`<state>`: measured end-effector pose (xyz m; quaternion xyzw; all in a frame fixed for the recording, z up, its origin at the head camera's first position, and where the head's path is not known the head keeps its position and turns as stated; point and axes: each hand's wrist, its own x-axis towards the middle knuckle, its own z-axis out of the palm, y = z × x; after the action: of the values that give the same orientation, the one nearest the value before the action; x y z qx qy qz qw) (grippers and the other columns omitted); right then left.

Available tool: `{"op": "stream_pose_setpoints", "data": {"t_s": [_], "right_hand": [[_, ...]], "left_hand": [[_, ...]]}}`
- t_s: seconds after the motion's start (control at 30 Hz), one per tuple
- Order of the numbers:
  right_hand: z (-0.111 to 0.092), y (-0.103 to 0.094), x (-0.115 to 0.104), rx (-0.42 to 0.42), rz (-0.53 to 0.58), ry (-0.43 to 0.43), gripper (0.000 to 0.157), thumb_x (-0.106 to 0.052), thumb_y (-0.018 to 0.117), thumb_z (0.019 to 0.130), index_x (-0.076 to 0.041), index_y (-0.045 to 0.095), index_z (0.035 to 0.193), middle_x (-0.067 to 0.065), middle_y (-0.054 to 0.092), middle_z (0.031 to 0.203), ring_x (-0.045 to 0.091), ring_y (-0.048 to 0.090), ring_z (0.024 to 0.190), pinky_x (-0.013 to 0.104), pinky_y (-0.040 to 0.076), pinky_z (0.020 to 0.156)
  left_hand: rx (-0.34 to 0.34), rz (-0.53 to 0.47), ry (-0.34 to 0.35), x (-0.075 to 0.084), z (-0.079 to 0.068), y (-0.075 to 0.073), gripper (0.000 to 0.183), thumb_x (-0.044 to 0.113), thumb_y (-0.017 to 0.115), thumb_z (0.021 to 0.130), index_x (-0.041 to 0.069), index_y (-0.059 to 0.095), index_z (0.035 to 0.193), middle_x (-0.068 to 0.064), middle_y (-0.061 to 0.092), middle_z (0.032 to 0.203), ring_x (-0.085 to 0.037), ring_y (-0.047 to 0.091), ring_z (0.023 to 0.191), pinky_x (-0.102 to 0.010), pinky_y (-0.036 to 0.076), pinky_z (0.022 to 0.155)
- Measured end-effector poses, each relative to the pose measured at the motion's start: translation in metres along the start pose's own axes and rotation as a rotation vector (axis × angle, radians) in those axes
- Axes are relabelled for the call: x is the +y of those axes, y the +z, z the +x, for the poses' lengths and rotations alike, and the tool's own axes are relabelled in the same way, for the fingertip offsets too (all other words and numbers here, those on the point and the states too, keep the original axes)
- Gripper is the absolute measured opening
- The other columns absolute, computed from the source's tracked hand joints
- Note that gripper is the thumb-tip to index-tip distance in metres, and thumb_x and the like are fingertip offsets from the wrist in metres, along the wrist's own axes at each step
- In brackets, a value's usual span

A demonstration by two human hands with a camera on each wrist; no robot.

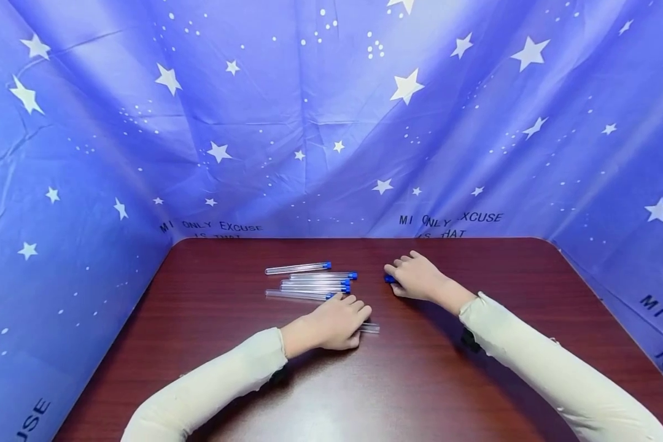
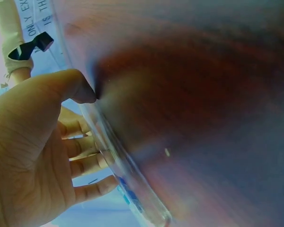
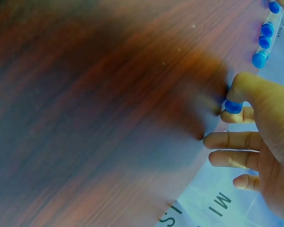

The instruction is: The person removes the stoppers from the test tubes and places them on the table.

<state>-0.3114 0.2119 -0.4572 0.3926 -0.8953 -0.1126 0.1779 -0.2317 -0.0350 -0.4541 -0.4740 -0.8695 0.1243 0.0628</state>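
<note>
The cap (image 3: 233, 107) in my right hand (image 1: 417, 277) is plain blue; the tube (image 1: 370, 328) in my left hand (image 1: 338, 322) is clear and colourless; the grouped tubes (image 1: 312, 288) are clear too, with blue caps (image 1: 345, 289); my sleeves (image 1: 530, 350) are plain cream, the band (image 2: 21, 51) at my right cuff black; the table (image 1: 447, 380) is dark reddish brown, streaked with grain; the curtain (image 1: 287, 86) is violet-blue, patterned with white stars (image 1: 530, 54) and dots, with black lettering (image 1: 218, 226).
</note>
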Motion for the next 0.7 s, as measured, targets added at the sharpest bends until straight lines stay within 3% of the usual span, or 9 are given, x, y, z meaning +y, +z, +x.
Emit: {"op": "stream_pose_setpoints", "data": {"t_s": [0.27,0.7], "right_hand": [[-0.0031,0.0004,-0.0001,-0.002,0.017,0.008,0.023,-0.027,0.074,0.08,-0.01,0.063,0.091,0.006,0.065,0.077,0.027,0.064,0.074,0.044,0.049,0.073],[-0.0038,-0.0031,-0.0012,-0.017,0.022,0.016,0.024,-0.029,0.076,0.079,-0.011,0.064,0.09,0.004,0.063,0.076,0.025,0.064,0.074,0.044,0.048,0.072]], "left_hand": [[-0.018,-0.023,-0.016,0.0018,0.0022,-0.0011,0.034,0.037,0.062,0.091,0.017,0.055,0.117,0.004,0.066,0.111,-0.015,0.062,0.106,-0.036,0.052,0.091],[0.01,0.019,-0.016,0.0031,0.0001,0.0018,0.034,0.04,0.062,0.092,0.019,0.054,0.118,0.005,0.065,0.111,-0.014,0.062,0.105,-0.033,0.05,0.09]]}}
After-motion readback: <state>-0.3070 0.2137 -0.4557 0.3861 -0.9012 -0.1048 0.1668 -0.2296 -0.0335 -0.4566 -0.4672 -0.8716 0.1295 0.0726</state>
